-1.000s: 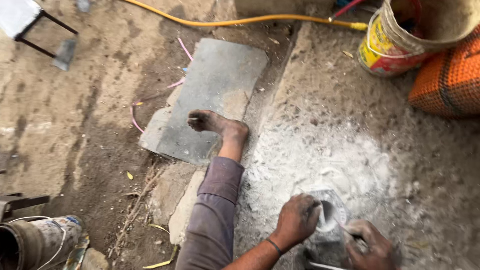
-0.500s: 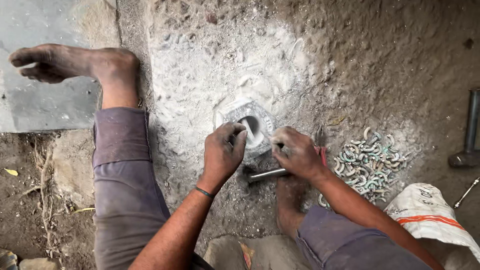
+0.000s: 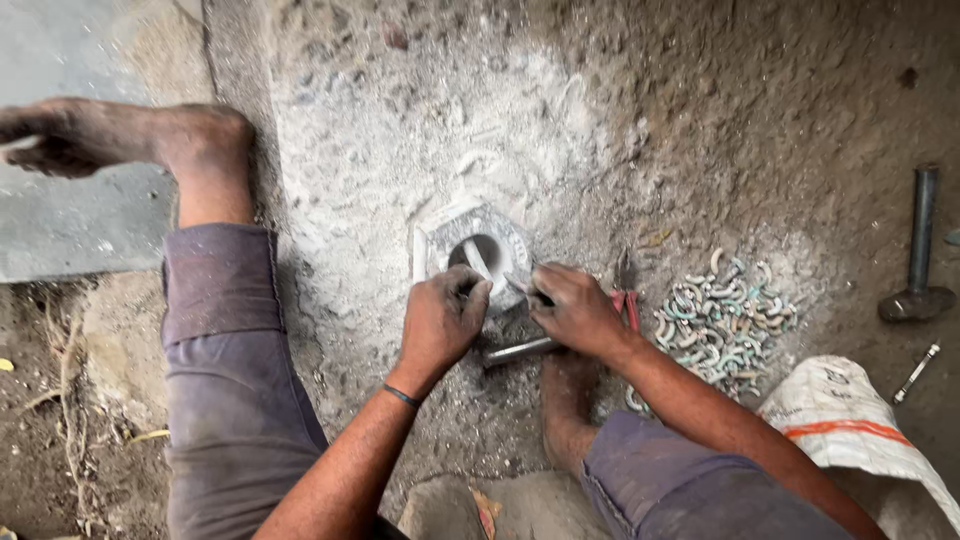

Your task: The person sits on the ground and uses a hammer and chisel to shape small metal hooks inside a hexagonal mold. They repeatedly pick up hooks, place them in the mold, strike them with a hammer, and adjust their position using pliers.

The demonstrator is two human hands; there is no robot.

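We are seated on bare ground with both hands over a grey hexagonal block that has a round hole in its middle; it sits in a patch of pale powder directly ahead, between our legs. Left hand: fingers curled at the block's near edge, touching it; what they pinch, if anything, we cannot tell. Right hand: fingers closed around a thin metal piece whose tip lies at the hole's rim. A metal rod lies on the ground just under both hands. Red-handled pliers lie just beside the right hand, a heap of small curved metal pieces beyond them. Hammer well apart at far right; white sack near the right knee.
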